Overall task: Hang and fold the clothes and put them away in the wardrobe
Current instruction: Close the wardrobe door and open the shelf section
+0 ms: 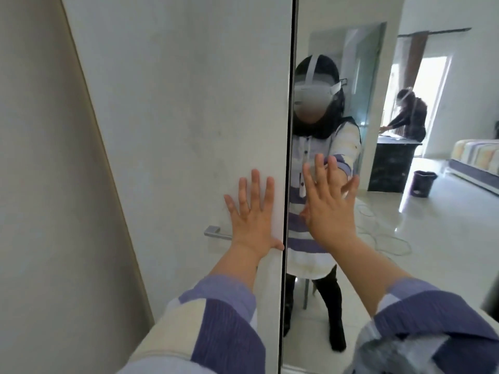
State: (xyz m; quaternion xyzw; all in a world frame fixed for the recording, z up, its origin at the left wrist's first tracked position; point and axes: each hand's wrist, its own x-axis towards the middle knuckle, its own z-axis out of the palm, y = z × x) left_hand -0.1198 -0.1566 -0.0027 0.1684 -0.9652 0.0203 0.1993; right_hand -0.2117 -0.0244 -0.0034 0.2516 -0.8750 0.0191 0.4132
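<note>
Two wardrobe doors stand right in front of me, meeting at a dark vertical seam. The left wardrobe door (175, 117) is plain white with a metal handle (214, 233). My left hand (251, 217) presses flat on it beside the seam, fingers spread and straight. The right wardrobe door (351, 279) is a mirror. Against the glass my right hand (328, 209) lies flat with its fingers spread. No clothes are in view.
A beige wall (40, 184) runs along the left. The mirror reflects me, a second person at a dark counter (391, 163), a dark bin (422, 183), a bed (475, 160), a cable on the glossy floor and a bright doorway.
</note>
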